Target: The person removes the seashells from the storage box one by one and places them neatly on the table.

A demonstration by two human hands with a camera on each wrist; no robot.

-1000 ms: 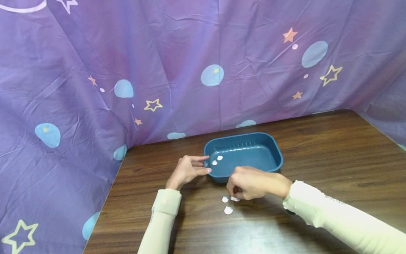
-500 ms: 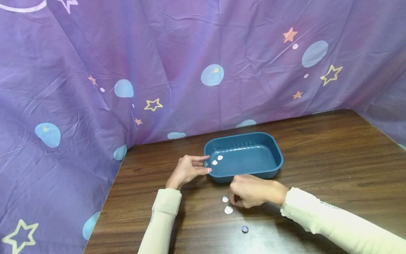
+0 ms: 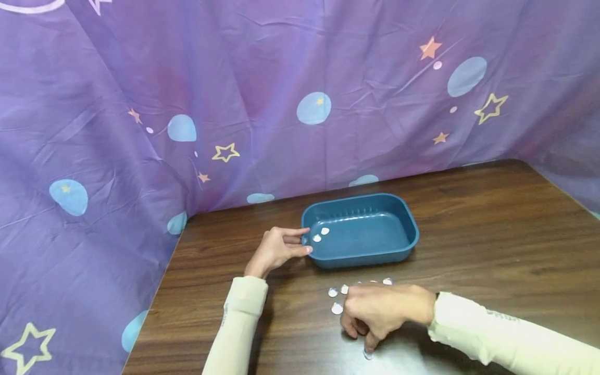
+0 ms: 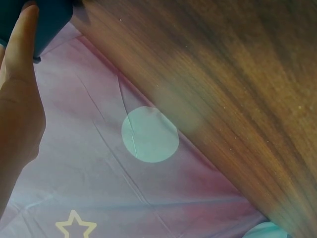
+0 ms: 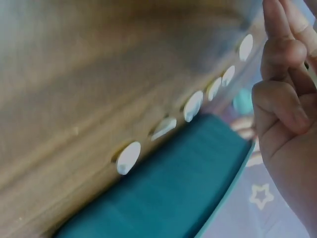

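My left hand (image 3: 276, 250) holds the left end of a blue plastic tub (image 3: 358, 259), its index finger and thumb over the rim. In the left wrist view, a long finger (image 4: 21, 42) lies along the tub's dark wall. My right hand (image 3: 379, 310) is low over the table in front of the tub. One digit points down with its tip on a small round disc (image 3: 367, 355); the other fingers are bent above the wood. In the right wrist view the bent fingers (image 5: 280, 54) show at the right, beyond a line of white discs (image 5: 129, 157).
Two white discs (image 3: 325, 231) lie inside the tub at its left end. Several more discs (image 3: 337, 309) lie on the brown wooden table (image 3: 487, 239) in front of the tub, some partly behind my right hand. A purple patterned curtain (image 3: 262, 78) hangs behind.
My right hand has moved from the discs by the tub toward the near side, uncovering several of them. The near disc, first seen half a second ago, has shifted slightly nearer. My left hand stays put.
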